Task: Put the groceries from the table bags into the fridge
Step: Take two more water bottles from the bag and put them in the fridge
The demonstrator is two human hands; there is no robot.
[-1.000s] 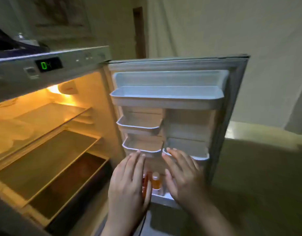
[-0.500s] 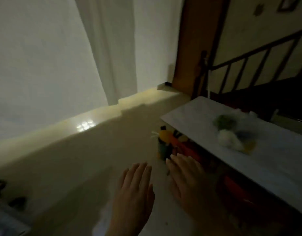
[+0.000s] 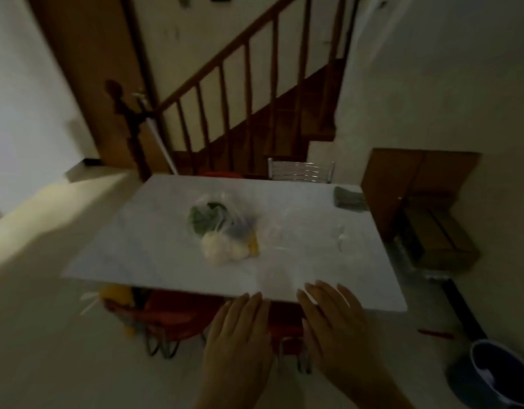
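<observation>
A pale table stands ahead of me in a dim room. On its middle lies a clear plastic bag holding green leafy vegetables, round white items and something yellow. A second, flatter clear bag lies just to its right. My left hand and my right hand hover palm-down at the table's near edge, fingers spread, holding nothing. The fridge is out of view.
Red chairs are tucked under the table; a metal-backed chair stands at its far side. A dark cloth lies on the far right corner. A wooden staircase rises behind. A blue bucket sits on the floor, right.
My view has swung from the open fridge door around to the table. Both hands stay empty and spread, and now reach the table's near edge.
</observation>
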